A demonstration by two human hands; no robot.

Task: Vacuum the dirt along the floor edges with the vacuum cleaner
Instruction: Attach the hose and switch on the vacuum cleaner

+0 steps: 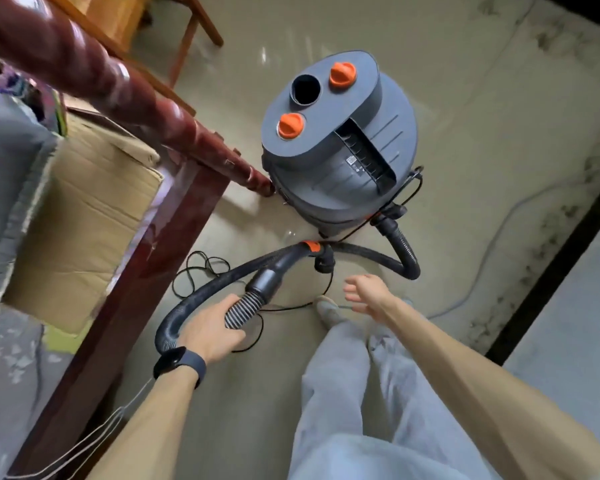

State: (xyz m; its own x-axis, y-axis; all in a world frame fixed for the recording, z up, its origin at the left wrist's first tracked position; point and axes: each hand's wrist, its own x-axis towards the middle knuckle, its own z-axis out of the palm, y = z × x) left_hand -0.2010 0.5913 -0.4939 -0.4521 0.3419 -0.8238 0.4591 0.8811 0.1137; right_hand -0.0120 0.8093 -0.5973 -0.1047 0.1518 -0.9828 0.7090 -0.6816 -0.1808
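The task is looking barely started. The grey canister vacuum cleaner [340,147] is standing on the glossy tiled floor [465,109], just beside the turned leg [174,123] of dark red wooden furniture. Its ribbed hose [407,254] is looping from the canister's base across the floor and back toward the person.

The left hand [212,327], a dark watch [179,362] on its wrist, is curling round the hose just behind the black cuff of the curved handle piece [274,271]. The right hand [364,294] is hanging free above the floor with its fingers loosely spread, gripping nothing and well apart from the left.

The handle end is lying near the canister, not along any edge, and whether a floor nozzle is fitted cannot be told. The power cord [201,268] is lying in loose loops beside the hose.

Dark speckling [499,306] is showing beside the black border strip [551,265] on the right. If it is dirt, that whole edge is still waiting.
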